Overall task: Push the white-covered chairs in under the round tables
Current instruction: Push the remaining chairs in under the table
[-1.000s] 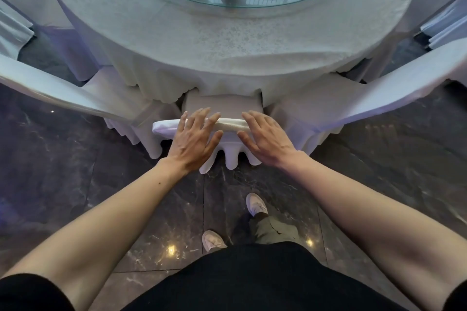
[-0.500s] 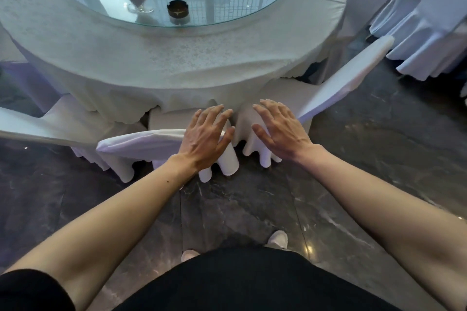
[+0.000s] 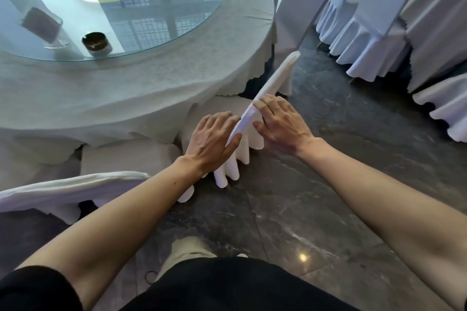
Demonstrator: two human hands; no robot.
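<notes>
Two hands | left hand [image 3: 211, 139], right hand [image 3: 283, 124] flank chair back [image 3: 271, 83]

Both hands are now on another chair. One second ago they press on the back of the chair in front; now the left hand [image 3: 211, 140] and the right hand [image 3: 281, 124] lie on the top edge of the next white-covered chair [image 3: 271, 83], to the right. The first chair [image 3: 75, 188] now stands at lower left, untouched.
</notes>
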